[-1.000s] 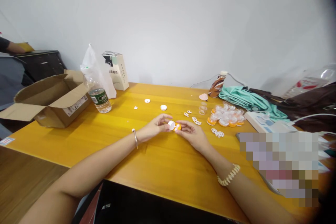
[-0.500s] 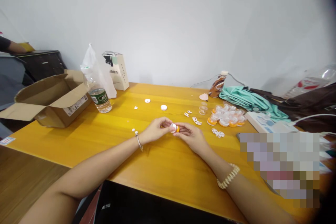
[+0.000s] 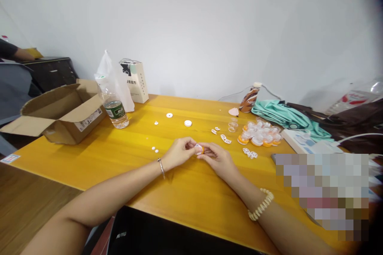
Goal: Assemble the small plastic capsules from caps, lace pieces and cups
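Between my two hands is a small round white-and-orange plastic piece (image 3: 198,150), held above the table. My left hand (image 3: 180,152) pinches its white side with thumb and fingers. From the right, my right hand (image 3: 218,157) grips the orange side. The fingertips cover much of it. Right of my hands lie white butterfly-shaped pieces (image 3: 250,153) and more white cut-out pieces (image 3: 225,139). Beyond them stands a cluster of clear-topped white and orange pieces (image 3: 259,133). White discs (image 3: 188,123) and small white dots (image 3: 153,148) lie behind and left of my hands.
On the left stand an open cardboard box (image 3: 64,113), a water bottle (image 3: 115,109) and a paper bag (image 3: 137,81). To the right are a brown drink bottle (image 3: 250,97), teal cloth (image 3: 284,117) and a power strip (image 3: 308,141). Another person's arm (image 3: 24,53) shows far left.
The white-and-orange piece has turned slightly in my fingers, and my hands have drawn a little closer together. The whole view has shifted slightly; the things on the table lie as before.
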Motion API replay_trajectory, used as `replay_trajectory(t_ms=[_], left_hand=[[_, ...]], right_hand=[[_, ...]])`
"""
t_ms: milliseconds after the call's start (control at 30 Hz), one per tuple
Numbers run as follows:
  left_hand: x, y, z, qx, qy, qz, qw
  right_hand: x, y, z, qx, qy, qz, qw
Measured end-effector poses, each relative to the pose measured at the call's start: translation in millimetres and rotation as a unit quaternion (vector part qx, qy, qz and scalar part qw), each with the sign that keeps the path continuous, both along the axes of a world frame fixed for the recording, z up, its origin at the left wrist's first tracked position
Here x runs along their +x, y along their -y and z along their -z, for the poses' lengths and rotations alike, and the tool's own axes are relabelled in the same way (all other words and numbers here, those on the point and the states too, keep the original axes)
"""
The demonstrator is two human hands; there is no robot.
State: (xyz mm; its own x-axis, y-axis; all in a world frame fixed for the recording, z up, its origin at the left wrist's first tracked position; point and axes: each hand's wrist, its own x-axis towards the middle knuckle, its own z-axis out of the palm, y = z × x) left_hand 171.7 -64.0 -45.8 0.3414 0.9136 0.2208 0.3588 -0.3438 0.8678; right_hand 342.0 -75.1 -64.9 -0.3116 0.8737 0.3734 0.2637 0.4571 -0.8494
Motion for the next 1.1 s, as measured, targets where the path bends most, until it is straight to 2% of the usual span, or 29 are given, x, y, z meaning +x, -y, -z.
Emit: replay_trajectory(t_ms=[333, 533, 633, 733, 900, 1100], left_hand=[[0, 4, -0.3, 0.012, 0.016, 0.012, 1.000], [-4, -2, -2.8, -0.028, -0.012, 0.025, 0.999], [-6, -6, -5.1, -0.053, -0.028, 0.038, 0.997], [-9, -7, -9.2, -0.079, -0.027, 0.074, 0.994], [-14, -9, -11.9, -0.106, -0.043, 0.115, 0.987], [-14, -9, -6.6, -0.053, -0.064, 0.108, 0.991]], right_hand=[[-2, 2, 0, -0.053, -0.041, 0.009, 0.998], [-6, -1, -6, -0.185, -0.133, 0.015, 0.973], [-5, -3, -8, -0.256, -0.168, -0.019, 0.952], [-2, -3, -10, -0.296, -0.189, -0.049, 0.935], [-1, -2, -9, -0.308, -0.186, -0.067, 0.930], [-4, -1, -9, -0.304, -0.189, -0.042, 0.933]])
